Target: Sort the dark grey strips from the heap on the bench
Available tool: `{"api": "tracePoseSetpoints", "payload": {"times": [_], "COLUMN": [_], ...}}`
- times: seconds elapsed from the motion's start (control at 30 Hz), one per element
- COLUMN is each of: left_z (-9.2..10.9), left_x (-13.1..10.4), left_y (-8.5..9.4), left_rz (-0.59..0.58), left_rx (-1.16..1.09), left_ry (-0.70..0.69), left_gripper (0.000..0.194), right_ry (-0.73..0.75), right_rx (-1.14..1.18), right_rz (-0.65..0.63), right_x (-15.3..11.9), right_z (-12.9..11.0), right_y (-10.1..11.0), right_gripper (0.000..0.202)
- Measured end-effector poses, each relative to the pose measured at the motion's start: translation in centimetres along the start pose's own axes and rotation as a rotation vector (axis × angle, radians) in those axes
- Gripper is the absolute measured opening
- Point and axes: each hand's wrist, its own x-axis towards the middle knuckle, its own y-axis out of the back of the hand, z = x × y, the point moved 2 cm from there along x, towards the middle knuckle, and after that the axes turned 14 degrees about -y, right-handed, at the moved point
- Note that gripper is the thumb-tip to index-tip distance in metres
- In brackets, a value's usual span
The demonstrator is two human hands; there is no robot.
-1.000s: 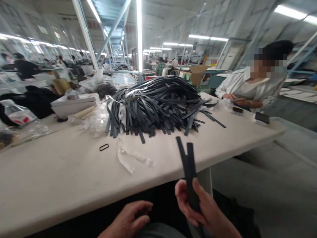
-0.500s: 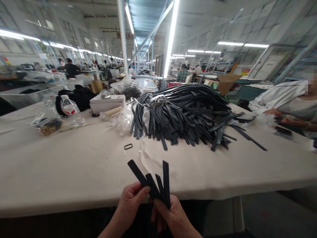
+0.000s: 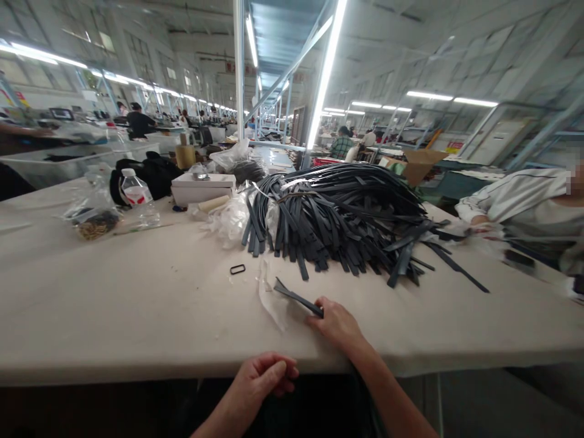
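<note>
A few dark strips (image 3: 298,298) lie flat on the white table (image 3: 114,304), close to the near edge. They are long and thin. Their long way runs from the far left end to the near right end, and the near right end goes under the right hand (image 3: 336,322). The right hand rests on the table with its fingers closed on that end, so it holds the strips down. The strips point away from this hand, up and to the left.

The left hand (image 3: 264,377) is lower, at the table edge, just in front of the body. Its fingers are curled in together and I cannot see anything in it. It is near the strips but not touching them, so the right hand is the closer one.

A clear bit of plastic (image 3: 269,295) lies just beside the strips. A small black ring (image 3: 237,269) sits a little farther back. Behind that is a big pile of strips (image 3: 337,216). Another person's sleeve (image 3: 506,194) is far off to the right.
</note>
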Motion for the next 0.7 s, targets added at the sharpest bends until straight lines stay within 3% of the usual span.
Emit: {"api": "tracePoseSetpoints", "payload": {"times": [0.1,0.2,0.33,0.5,0.7], "left_z": [-1.4,-1.8,-0.6,1.1,2.3], "left_x": [-0.1,-0.1,-0.1,0.3,0.0], "left_y": [-0.3,-0.6,-1.5,-2.1,-1.7], "left_rz": [0.007,0.018,0.0,0.002,-0.037], "left_rx": [-0.048,-0.072,-0.062,-0.053,0.036], "left_ry": [0.066,0.127,0.106,0.035,-0.098], "left_gripper": [0.058,0.06,0.062,0.053,0.038], "right_ry": [0.025,0.04,0.081,0.095,0.132], "right_rx": [0.026,0.156,0.391,0.545,0.624], "right_rz": [-0.043,-0.151,-0.33,-0.405,-0.481], "right_x": [0.1,-0.8,-3.4,-6.6,-7.6], "right_z": [-0.2,-0.1,-0.7,-1.9,-2.7], "right_y": [-0.6,-0.8,-1.5,-2.9,-3.9], "right_gripper": [0.011,0.014,0.019,0.015,0.019]}}
